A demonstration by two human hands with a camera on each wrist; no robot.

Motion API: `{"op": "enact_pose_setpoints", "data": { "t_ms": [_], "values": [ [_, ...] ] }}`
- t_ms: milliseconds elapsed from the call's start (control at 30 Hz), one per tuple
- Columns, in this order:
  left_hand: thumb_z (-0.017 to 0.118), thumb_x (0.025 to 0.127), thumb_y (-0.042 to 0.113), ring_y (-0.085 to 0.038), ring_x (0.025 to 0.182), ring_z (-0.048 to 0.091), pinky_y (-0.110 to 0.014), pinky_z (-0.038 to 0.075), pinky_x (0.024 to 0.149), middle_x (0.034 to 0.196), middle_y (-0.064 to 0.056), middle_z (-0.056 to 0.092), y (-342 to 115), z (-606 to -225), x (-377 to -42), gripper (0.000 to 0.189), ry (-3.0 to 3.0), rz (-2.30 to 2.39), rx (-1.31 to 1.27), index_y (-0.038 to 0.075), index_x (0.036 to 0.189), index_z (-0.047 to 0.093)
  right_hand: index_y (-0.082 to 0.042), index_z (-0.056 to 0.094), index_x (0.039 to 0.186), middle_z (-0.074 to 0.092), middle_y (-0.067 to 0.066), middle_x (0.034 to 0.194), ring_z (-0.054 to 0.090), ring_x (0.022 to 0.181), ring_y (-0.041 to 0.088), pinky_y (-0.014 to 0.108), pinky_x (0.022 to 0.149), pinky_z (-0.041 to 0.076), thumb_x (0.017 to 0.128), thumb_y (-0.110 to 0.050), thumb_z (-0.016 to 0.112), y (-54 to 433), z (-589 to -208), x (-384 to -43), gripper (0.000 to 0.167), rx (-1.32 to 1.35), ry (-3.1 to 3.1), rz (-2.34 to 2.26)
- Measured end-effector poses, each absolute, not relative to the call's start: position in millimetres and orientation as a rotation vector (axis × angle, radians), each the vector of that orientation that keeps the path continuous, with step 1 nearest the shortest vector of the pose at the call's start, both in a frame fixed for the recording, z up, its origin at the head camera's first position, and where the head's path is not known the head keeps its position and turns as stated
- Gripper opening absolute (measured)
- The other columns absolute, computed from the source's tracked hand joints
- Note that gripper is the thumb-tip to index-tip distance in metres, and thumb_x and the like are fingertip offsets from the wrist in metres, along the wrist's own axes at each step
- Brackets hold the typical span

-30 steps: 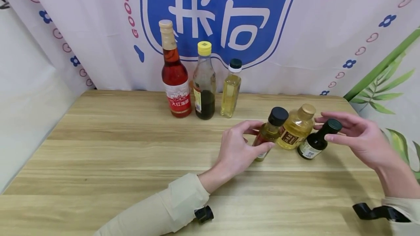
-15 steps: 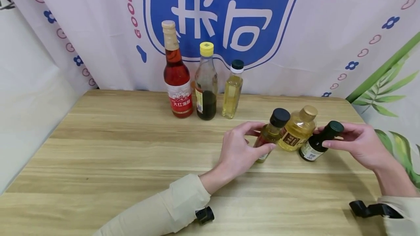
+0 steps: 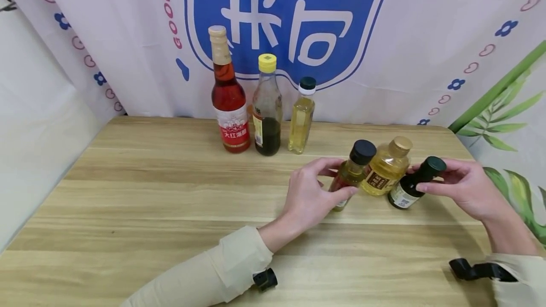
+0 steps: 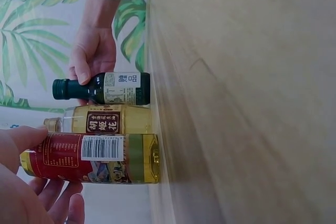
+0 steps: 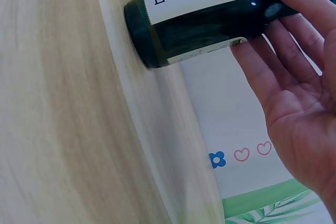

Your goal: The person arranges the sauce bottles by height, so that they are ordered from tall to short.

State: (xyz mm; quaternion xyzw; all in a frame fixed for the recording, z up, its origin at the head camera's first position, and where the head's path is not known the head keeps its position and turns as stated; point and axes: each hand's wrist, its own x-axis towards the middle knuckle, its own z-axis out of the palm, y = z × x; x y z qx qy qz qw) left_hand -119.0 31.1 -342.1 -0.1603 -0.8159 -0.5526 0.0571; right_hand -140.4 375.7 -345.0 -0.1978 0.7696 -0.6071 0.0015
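Note:
In the head view my left hand point(image 3: 313, 191) grips a small oil bottle point(image 3: 351, 169) with a black cap. Its red label with a barcode faces the left wrist camera, and fingers cover part of it. My right hand point(image 3: 473, 188) holds a dark green glass bottle point(image 3: 407, 191) by its neck, thumb in front and fingers behind. Between these two stands a clear bottle of yellow oil point(image 3: 386, 169) with a tan cap; the three are close together. Whether the two held bottles rest fully on the table cannot be told.
Along the back of the wooden table point(image 3: 170, 231) stand a tall red vinegar bottle point(image 3: 230, 108), a yellow-capped bottle of dark liquid point(image 3: 268, 129) and a slim pale-yellow oil bottle point(image 3: 302, 124). A printed cloth point(image 3: 141, 46) hangs behind them.
My right hand has moved in and its fingers have come round the dark green bottle's neck. My left hand keeps its grip on the red-labelled oil bottle, and the bottles have barely moved.

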Motion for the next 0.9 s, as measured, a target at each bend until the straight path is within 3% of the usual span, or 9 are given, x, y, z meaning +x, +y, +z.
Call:
{"op": "enact_pose_setpoints", "data": {
  "t_ms": [200, 567, 900],
  "values": [
    [0.093, 0.082, 0.026, -0.013, 0.104, 0.075, -0.030, 0.059, 0.078, 0.126, 0.003, 0.079, 30.7, -342.0, -119.6, 0.053, -2.469, -1.697, -0.480, 0.019, 0.131, 0.074, 0.016, 0.069, 0.122, 0.082, 0.001, 0.116, 0.078, 0.106, 0.009, 0.022, 0.081, 0.063, 0.084, 0.026, 0.071, 377.2, -345.0, -142.4, 0.039, -0.626, 2.467, -1.856],
    [0.093, 0.083, 0.026, -0.012, 0.108, 0.075, -0.026, 0.057, 0.081, 0.126, 0.002, 0.079, 29.4, -342.5, -117.9, 0.052, -2.483, -1.733, -0.477, 0.020, 0.132, 0.073, 0.013, 0.070, 0.122, 0.082, -0.002, 0.116, 0.077, 0.107, 0.007, 0.021, 0.082, 0.063, 0.084, 0.024, 0.072, 375.5, -347.5, -139.2, 0.040, -0.584, 2.517, -1.814],
    [0.092, 0.084, 0.027, -0.009, 0.107, 0.074, -0.033, 0.060, 0.083, 0.125, 0.004, 0.079, 30.7, -342.0, -115.0, 0.052, -2.481, -1.736, -0.475, 0.022, 0.132, 0.073, 0.013, 0.070, 0.123, 0.082, -0.002, 0.116, 0.078, 0.106, 0.007, 0.023, 0.079, 0.063, 0.085, 0.021, 0.073, 375.2, -345.2, -135.2, 0.039, -0.571, 2.588, -1.744]
  ]
}}
